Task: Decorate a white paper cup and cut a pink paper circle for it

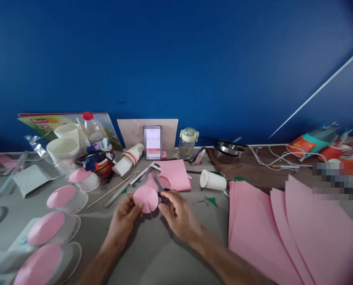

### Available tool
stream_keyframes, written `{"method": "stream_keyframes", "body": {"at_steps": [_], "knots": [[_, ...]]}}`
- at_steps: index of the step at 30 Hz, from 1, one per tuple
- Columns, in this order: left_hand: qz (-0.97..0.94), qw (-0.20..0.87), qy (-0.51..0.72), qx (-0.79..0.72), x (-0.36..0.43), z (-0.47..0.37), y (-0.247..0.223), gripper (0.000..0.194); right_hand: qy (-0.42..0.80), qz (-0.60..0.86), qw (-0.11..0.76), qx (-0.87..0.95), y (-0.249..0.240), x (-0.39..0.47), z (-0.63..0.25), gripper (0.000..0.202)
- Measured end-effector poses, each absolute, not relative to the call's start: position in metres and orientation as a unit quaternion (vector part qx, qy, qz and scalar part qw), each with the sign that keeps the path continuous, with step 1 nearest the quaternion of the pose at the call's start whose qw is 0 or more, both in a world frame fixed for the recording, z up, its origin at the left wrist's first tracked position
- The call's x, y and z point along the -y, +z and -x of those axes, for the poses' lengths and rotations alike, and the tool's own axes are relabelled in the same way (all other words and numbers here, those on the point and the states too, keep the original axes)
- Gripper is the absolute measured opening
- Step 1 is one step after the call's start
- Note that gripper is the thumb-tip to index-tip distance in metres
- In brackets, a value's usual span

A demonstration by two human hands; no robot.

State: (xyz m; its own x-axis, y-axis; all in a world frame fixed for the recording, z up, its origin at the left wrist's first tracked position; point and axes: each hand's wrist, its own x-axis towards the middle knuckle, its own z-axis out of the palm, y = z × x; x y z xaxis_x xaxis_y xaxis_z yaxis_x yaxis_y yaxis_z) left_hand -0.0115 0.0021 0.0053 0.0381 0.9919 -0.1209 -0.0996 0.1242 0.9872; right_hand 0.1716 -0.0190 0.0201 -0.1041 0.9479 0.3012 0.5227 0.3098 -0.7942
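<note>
My left hand [126, 210] is closed on the edge of a pink paper disc [145, 198], which has slits cut in from its lower rim. In my right hand [178, 211] is a pair of scissors [156, 181], fingers around the dark handles and blades pointing up and away from me. The handles lie close beside the disc's right edge; whether they touch it I cannot tell. Just behind the scissors lies a pink paper sheet [176, 174] with a round piece cut out of its left side.
Several paper cups with pink tops, one a cup [72, 198], line the left. Pink sheets [259, 225] cover the right. A white cup [213, 180] lies sideways near green scraps [210, 201]. Behind stand a phone [153, 142], a glass jar [187, 144] and metal bowls [227, 151].
</note>
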Motion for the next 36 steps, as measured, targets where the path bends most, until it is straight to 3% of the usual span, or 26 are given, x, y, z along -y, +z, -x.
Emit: {"method": "stream_keyframes", "body": {"at_steps": [5,12,16,23,28,32,36], "knots": [[-0.459,0.607,0.432,-0.484,0.004,0.006,0.010,0.040,0.402,0.537,0.427,0.607,0.010,0.015,-0.164,0.010],[-0.407,0.672,0.425,-0.450,0.009,0.003,0.006,0.035,0.379,0.560,0.456,0.579,-0.003,0.013,-0.160,0.017],[-0.384,0.693,0.420,-0.443,0.011,0.000,0.004,0.038,0.448,0.536,0.465,0.544,-0.001,0.015,-0.155,0.015],[-0.446,0.656,0.391,-0.467,0.011,-0.003,0.005,0.028,0.557,0.494,0.464,0.480,0.002,0.016,-0.153,0.017],[-0.469,0.628,0.375,-0.495,0.011,-0.005,0.011,0.032,0.590,0.466,0.465,0.467,0.000,0.017,-0.152,0.020],[-0.496,0.622,0.356,-0.491,0.012,-0.005,0.012,0.040,0.574,0.479,0.458,0.481,0.001,0.018,-0.152,0.020],[-0.495,0.621,0.365,-0.485,0.012,-0.003,0.008,0.035,0.441,0.521,0.492,0.541,0.002,0.016,-0.156,0.019]]}}
